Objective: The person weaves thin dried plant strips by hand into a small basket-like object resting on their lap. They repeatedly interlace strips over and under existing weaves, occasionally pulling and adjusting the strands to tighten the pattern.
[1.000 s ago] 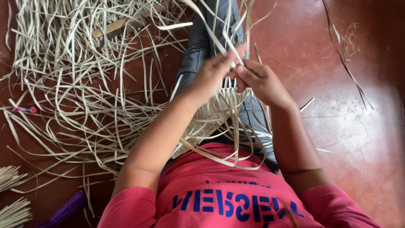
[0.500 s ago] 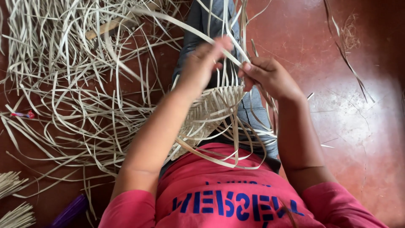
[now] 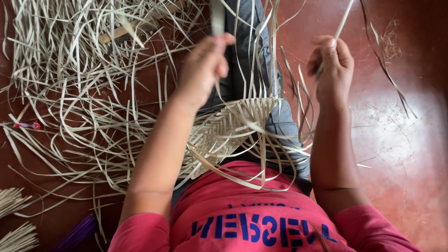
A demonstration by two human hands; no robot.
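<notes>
While blurred, left hand (image 3: 203,70) pinches a strip (image 3: 217,18); right hand (image 3: 332,65) grips another strip (image 3: 344,18) | tops cropped

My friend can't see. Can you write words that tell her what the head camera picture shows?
Seen from above, a person in a red shirt lifts both hands, the left hand and the right hand each pinching a pale strip that rises from a half-woven mat on their lap. Loose strips lie scattered over the dark red floor.
</notes>
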